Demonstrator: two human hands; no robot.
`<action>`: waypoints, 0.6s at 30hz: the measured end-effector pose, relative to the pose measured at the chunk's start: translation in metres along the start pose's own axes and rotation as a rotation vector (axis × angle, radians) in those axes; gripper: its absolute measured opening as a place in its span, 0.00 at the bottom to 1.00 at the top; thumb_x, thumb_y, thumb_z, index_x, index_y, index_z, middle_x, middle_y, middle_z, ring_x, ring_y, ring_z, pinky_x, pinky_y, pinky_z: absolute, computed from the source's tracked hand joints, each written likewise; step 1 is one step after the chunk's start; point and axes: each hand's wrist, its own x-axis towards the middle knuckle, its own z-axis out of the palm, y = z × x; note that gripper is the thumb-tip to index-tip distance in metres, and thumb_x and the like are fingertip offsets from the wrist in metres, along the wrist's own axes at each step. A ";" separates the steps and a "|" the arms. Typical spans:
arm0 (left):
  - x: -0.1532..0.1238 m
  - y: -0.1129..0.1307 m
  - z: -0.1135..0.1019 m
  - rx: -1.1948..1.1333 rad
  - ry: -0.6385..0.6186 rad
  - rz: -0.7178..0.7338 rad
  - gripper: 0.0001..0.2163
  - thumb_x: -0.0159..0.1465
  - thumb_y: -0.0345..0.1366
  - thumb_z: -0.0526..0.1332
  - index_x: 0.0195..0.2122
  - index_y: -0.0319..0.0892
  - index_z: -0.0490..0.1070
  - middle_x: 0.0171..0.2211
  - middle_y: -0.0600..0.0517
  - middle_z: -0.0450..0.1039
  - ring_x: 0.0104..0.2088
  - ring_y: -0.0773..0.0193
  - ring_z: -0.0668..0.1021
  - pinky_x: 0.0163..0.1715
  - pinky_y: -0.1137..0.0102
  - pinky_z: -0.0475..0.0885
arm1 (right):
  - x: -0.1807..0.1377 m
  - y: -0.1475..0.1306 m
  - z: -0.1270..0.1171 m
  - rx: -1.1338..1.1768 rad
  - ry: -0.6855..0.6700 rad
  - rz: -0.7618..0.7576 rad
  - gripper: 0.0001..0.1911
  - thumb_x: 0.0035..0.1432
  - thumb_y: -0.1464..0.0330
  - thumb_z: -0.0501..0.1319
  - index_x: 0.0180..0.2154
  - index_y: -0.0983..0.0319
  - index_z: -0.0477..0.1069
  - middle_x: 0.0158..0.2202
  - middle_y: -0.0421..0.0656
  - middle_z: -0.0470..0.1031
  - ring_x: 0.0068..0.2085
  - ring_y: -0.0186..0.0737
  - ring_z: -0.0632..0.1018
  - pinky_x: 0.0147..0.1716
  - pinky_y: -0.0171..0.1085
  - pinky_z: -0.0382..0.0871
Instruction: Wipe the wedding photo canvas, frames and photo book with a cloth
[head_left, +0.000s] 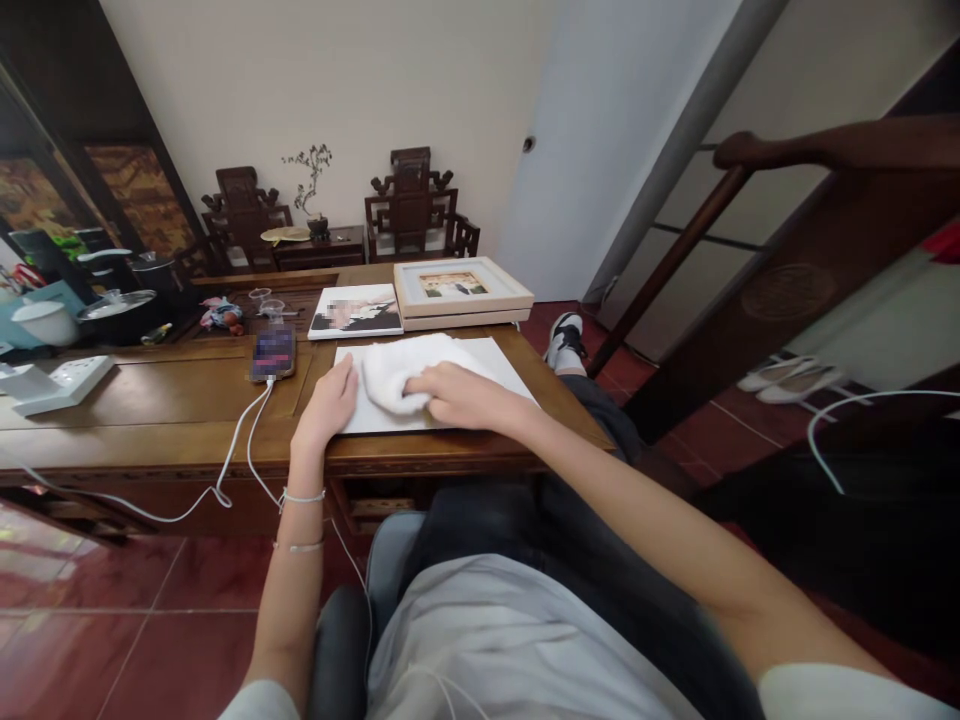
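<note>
A flat white board (491, 365) lies on the wooden table (172, 400) in front of me. My left hand (326, 400) rests on the board's left edge with its fingers curled down against it, holding it still. My right hand (457, 393) presses on a white cloth (401, 368) bunched on top of the board, fingers closed over the cloth's near end. Behind the board lie a photo print (356, 310) and a light wooden picture frame (459, 287), stacked on another frame.
A phone (273, 352) on a white charging cable (240, 440) lies left of the board. A white power strip (64, 383), pots and small cups sit at the table's left. Carved chairs (412, 205) stand by the far wall; a stair rail (787, 160) rises at right.
</note>
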 end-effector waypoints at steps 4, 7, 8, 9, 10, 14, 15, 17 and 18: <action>0.002 -0.007 0.004 0.088 -0.060 0.075 0.19 0.69 0.35 0.48 0.57 0.43 0.71 0.61 0.48 0.70 0.65 0.55 0.68 0.66 0.59 0.60 | 0.050 0.021 0.006 0.065 0.122 0.125 0.28 0.50 0.80 0.50 0.49 0.62 0.78 0.49 0.47 0.80 0.46 0.45 0.77 0.44 0.34 0.65; 0.003 -0.007 0.004 0.114 -0.074 0.089 0.19 0.68 0.34 0.50 0.56 0.43 0.72 0.61 0.48 0.70 0.65 0.54 0.67 0.66 0.59 0.60 | 0.089 0.018 0.006 0.101 0.165 0.141 0.24 0.53 0.77 0.50 0.45 0.63 0.79 0.49 0.46 0.80 0.47 0.44 0.76 0.44 0.33 0.63; 0.003 -0.006 0.003 0.114 -0.076 0.094 0.19 0.68 0.34 0.50 0.56 0.43 0.72 0.61 0.48 0.71 0.65 0.53 0.68 0.66 0.58 0.61 | 0.101 0.014 0.006 0.105 0.154 0.133 0.22 0.54 0.77 0.50 0.44 0.63 0.79 0.48 0.46 0.80 0.46 0.44 0.76 0.43 0.32 0.63; 0.003 -0.005 0.002 0.111 -0.079 0.103 0.19 0.68 0.34 0.50 0.56 0.44 0.72 0.61 0.49 0.70 0.64 0.53 0.68 0.65 0.58 0.62 | 0.111 0.008 0.005 0.103 0.136 0.120 0.21 0.55 0.76 0.51 0.43 0.63 0.79 0.47 0.45 0.80 0.46 0.43 0.76 0.41 0.32 0.63; 0.003 -0.005 0.001 0.104 -0.083 0.113 0.19 0.68 0.34 0.50 0.57 0.44 0.72 0.61 0.50 0.70 0.64 0.53 0.69 0.65 0.58 0.63 | 0.120 0.002 0.004 0.095 0.115 0.108 0.20 0.55 0.76 0.51 0.43 0.64 0.78 0.46 0.45 0.80 0.44 0.43 0.75 0.40 0.32 0.62; 0.003 -0.005 -0.001 0.086 -0.098 0.125 0.21 0.68 0.34 0.50 0.59 0.43 0.70 0.63 0.49 0.68 0.64 0.54 0.69 0.66 0.58 0.61 | 0.136 -0.010 -0.001 0.053 0.070 0.100 0.15 0.57 0.74 0.52 0.39 0.65 0.77 0.45 0.47 0.80 0.42 0.41 0.74 0.36 0.31 0.60; 0.003 -0.007 0.000 0.086 -0.097 0.114 0.21 0.68 0.35 0.50 0.59 0.42 0.70 0.63 0.48 0.68 0.65 0.54 0.68 0.66 0.58 0.61 | 0.136 -0.008 -0.003 0.047 0.063 0.110 0.14 0.57 0.74 0.53 0.37 0.66 0.77 0.44 0.47 0.80 0.41 0.41 0.74 0.35 0.31 0.59; 0.004 -0.010 0.002 0.088 -0.096 0.088 0.21 0.68 0.36 0.50 0.59 0.40 0.70 0.63 0.46 0.67 0.66 0.54 0.66 0.67 0.58 0.59 | 0.130 0.003 -0.008 0.028 0.043 0.145 0.13 0.57 0.74 0.53 0.36 0.66 0.77 0.42 0.48 0.80 0.40 0.40 0.74 0.35 0.31 0.59; 0.004 -0.011 0.003 0.087 -0.097 0.081 0.21 0.68 0.37 0.50 0.59 0.39 0.70 0.64 0.46 0.67 0.66 0.54 0.65 0.67 0.58 0.58 | 0.124 0.011 -0.012 0.016 0.032 0.169 0.13 0.57 0.75 0.52 0.35 0.67 0.76 0.41 0.49 0.80 0.39 0.40 0.74 0.34 0.32 0.59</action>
